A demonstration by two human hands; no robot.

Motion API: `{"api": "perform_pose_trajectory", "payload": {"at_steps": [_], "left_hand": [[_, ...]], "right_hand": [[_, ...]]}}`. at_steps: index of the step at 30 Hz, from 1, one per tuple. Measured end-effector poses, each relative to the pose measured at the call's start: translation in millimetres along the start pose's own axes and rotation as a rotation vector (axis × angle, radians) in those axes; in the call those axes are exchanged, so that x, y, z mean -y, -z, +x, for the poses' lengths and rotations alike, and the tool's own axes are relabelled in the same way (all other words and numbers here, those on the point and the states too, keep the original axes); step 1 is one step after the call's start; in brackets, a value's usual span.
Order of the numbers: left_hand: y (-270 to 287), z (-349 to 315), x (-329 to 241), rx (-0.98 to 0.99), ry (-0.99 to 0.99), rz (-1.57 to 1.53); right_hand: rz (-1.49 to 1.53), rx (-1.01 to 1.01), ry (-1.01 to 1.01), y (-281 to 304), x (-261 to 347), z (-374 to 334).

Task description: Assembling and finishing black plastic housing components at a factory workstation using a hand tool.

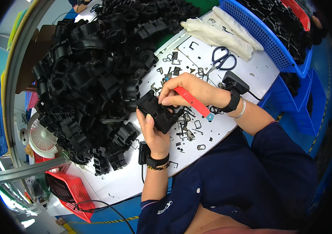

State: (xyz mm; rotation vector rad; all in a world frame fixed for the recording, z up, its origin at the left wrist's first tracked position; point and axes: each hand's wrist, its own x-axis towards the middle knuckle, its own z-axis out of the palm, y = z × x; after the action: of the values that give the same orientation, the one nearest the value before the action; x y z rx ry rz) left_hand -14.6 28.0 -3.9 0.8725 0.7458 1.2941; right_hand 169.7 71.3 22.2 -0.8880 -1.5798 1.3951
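Note:
My left hand [155,136] grips a black moulded plastic part [159,117] from below and the side, its thumb against the near edge. Over the same part, my right hand [191,91] is closed around a flat red-handled tool [193,102] with a round teal end pointing back toward me. The tool's working tip is hidden by my fingers and the part. My right fingertips are at the part's upper face. Small black plastic scraps [187,126] lie on the white table [224,121] beside and beneath my hands.
A large heap of black moulded parts [91,78] covers the left and far side. Dark-handled scissors [222,60] and cream cloth gloves [222,31] lie beyond my right hand. A blue basket [267,37] stands far right, a red basket [78,195] near left, with a white fan [42,136] behind it.

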Motion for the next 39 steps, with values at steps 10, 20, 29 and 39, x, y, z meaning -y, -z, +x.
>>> {"api": "perform_pose_trajectory", "payload": {"at_steps": [10,20,29,39], "left_hand": [[0,-1,2,-0.052,-0.005,0.054],[1,-3,2,0.012,-0.082,0.258],[-4,-1,-3,-0.028,0.039,-0.05],[4,-1,5,-0.064,0.053,0.013]], "right_hand": [[-0.264,0.033,-0.076,5,17,-2],[-0.342,0.084,0.077,0,1,-3],[-0.26,-0.049,0.193,-4,10,-5],[-0.164,-0.098,0.228,-6,5,-3]]}}
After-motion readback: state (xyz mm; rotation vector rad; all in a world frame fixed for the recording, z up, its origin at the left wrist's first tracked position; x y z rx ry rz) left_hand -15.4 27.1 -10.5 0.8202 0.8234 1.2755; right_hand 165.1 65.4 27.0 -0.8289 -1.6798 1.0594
